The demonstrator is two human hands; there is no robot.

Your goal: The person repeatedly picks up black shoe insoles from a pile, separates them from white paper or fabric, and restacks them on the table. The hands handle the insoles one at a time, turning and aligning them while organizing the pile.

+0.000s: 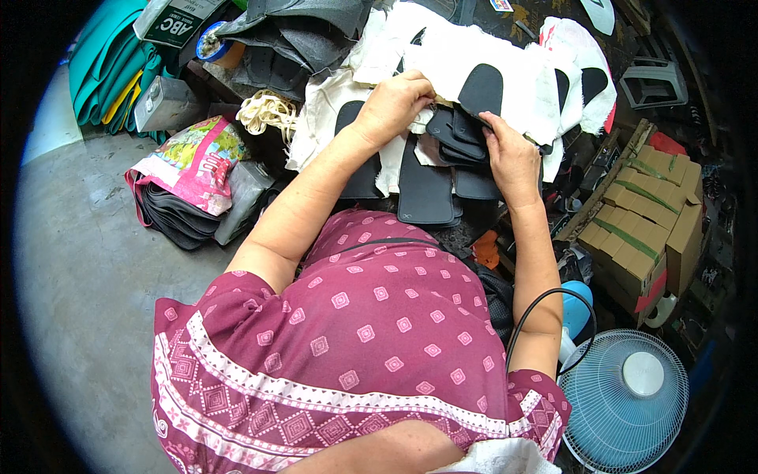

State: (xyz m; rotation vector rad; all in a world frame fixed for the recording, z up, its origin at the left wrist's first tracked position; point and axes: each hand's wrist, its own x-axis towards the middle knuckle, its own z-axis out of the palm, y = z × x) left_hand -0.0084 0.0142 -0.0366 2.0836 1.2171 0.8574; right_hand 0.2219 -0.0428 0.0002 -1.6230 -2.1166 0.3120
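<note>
My left hand (392, 107) is closed, its fingertips pinched on the edge of a white cloth (442, 51) with frayed borders. Between thumb and fingers, my right hand (513, 162) grips the lower edge of a black sole-shaped piece (482, 88), which lies against that cloth. A small stack of black cut pieces (456, 134) sits between my hands. Below it, longer black flat pieces (425, 186) with rounded corners overlap toward my lap. More black shapes show on the white cloth at the right, one of them a rounded piece (594, 81).
Dark grey sheets (308, 39) and a bundle of cream cord (267, 112) lie left of the work. A pink patterned bag (189, 170) rests on black sheets at the left. Tied cardboard (632, 205) and a blue fan (624, 403) stand to my right.
</note>
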